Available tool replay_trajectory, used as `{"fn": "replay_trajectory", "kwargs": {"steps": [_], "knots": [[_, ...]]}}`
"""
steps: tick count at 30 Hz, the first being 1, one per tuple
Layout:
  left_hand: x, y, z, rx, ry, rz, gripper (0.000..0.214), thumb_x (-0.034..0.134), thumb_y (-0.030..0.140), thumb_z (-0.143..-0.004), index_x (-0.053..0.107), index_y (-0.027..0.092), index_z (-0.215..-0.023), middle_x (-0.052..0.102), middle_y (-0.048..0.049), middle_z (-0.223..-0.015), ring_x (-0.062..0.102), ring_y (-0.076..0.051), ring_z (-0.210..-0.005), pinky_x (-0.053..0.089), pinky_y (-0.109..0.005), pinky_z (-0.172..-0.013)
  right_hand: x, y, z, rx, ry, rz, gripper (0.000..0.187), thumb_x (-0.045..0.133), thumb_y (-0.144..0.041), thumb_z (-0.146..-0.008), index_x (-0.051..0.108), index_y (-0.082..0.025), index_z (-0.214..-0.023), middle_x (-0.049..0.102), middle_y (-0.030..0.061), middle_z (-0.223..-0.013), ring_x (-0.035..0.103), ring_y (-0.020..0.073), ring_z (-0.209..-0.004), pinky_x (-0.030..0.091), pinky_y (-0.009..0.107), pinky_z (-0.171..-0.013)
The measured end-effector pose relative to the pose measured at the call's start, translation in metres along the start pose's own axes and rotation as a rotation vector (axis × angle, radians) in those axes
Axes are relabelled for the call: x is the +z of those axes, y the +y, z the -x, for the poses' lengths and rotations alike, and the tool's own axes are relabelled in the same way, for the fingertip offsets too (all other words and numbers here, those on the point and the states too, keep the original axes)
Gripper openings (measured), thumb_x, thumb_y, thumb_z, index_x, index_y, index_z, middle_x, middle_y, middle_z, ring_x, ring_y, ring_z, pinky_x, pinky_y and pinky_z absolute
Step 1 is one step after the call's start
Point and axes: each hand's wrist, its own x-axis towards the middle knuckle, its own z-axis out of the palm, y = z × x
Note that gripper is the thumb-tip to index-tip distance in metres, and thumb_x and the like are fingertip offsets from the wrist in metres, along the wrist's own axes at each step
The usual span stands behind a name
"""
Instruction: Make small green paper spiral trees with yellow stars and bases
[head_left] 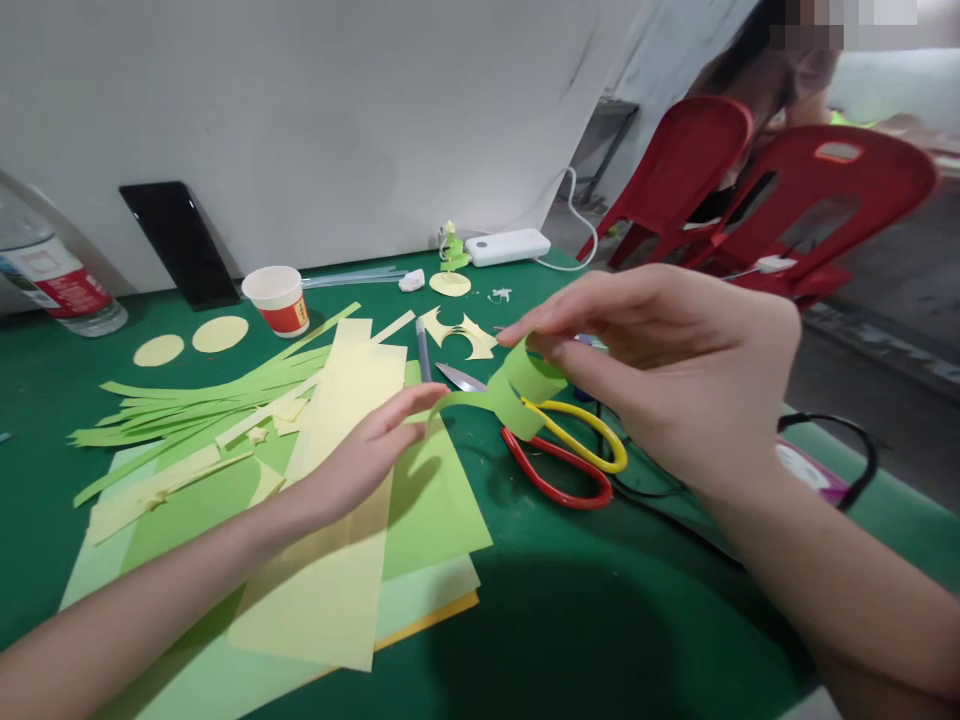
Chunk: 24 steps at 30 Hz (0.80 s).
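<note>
A curled green paper strip is stretched between my two hands above the table. My right hand pinches its coiled end between thumb and fingertips. At the tail end, my left hand closes thumb and fingers on the strip. Right behind the strip lie scissors with one red and one yellow handle loop, their blades partly hidden. Under my left forearm is a stack of yellow and green paper sheets. Many cut green strips lie fanned out left of the yellow sheet.
A paper cup, a water bottle and a leaning black phone line the back left. Pale yellow discs, a pen, a small paper tree and a white power strip are nearby. Red chairs and a person are beyond.
</note>
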Motion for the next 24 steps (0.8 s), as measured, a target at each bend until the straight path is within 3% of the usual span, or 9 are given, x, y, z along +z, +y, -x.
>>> {"fn": "replay_trajectory", "kwargs": {"steps": [6,11,15,20,24], "knots": [[0.002,0.002,0.002,0.023,-0.116,0.033,0.035,0.043,0.023,-0.09,0.048,0.022,-0.124,0.061,-0.0051,-0.119,0.058,-0.018,-0.109,0.043,-0.036,-0.097,-0.001,-0.002,0.0,0.046,-0.025,-0.004,0.023,0.06,-0.005,-0.072,0.065,-0.027,-0.078,0.067,-0.0031,-0.076,0.065,0.0159,-0.075,0.052,0.032,-0.066],[-0.002,-0.002,0.004,0.285,-0.15,-0.014,0.049,0.049,0.014,-0.087,0.039,0.034,-0.13,0.063,-0.0004,-0.116,0.06,-0.013,-0.105,0.051,-0.025,-0.084,-0.001,-0.002,0.0,0.071,-0.02,-0.006,0.02,0.061,-0.008,-0.074,0.065,-0.027,-0.078,0.067,-0.0031,-0.077,0.065,0.0151,-0.076,0.051,0.031,-0.064],[-0.004,0.001,0.006,0.476,-0.247,-0.071,0.058,0.047,0.0,-0.082,0.041,0.035,-0.127,0.059,0.0013,-0.121,0.06,-0.008,-0.103,0.047,-0.024,-0.093,-0.001,-0.001,-0.001,0.092,-0.001,-0.035,0.019,0.06,-0.007,-0.076,0.065,-0.025,-0.077,0.067,-0.0041,-0.075,0.065,0.0125,-0.076,0.053,0.029,-0.067],[-0.006,0.009,0.007,0.42,-0.319,-0.236,0.024,0.067,0.014,-0.074,0.065,0.022,-0.097,0.058,-0.0053,-0.124,0.057,-0.018,-0.112,0.046,-0.031,-0.097,-0.003,0.003,-0.004,0.109,0.005,-0.081,0.02,0.058,-0.006,-0.076,0.066,-0.025,-0.076,0.066,-0.0015,-0.075,0.065,0.0144,-0.076,0.052,0.03,-0.063],[-0.006,0.007,0.005,0.386,-0.316,-0.131,0.005,0.071,0.016,-0.07,0.069,0.019,-0.074,0.061,-0.0052,-0.121,0.065,-0.018,-0.097,0.05,-0.03,-0.091,-0.002,0.004,-0.005,0.132,0.004,-0.109,0.023,0.057,-0.002,-0.075,0.065,-0.024,-0.077,0.066,-0.002,-0.074,0.066,0.014,-0.075,0.052,0.029,-0.06]]}}
